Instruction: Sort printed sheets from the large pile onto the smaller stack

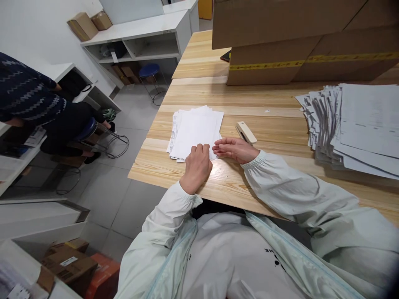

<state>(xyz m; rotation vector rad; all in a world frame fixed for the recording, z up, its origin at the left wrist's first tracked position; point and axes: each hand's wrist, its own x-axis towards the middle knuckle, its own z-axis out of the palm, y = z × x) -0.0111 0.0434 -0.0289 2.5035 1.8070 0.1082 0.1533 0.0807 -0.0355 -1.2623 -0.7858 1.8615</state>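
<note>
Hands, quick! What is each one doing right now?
Left hand: fingers curled, pinching the near edge of the small stack of white papers.
Right hand: open and flat, fingertips touching the stack's near right corner, holding nothing.

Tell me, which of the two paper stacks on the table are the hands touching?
The small white stack near the table's left edge: both the left hand and right hand rest on its near edge. The big fanned stack lies untouched at right.

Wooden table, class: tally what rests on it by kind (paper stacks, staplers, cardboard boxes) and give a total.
Paper stacks: 2, the small white stack under both hands and the large fanned stack
Staplers: 1, the cream stapler
Cardboard boxes: 2, the upper box on the lower box
Total: 5
</note>
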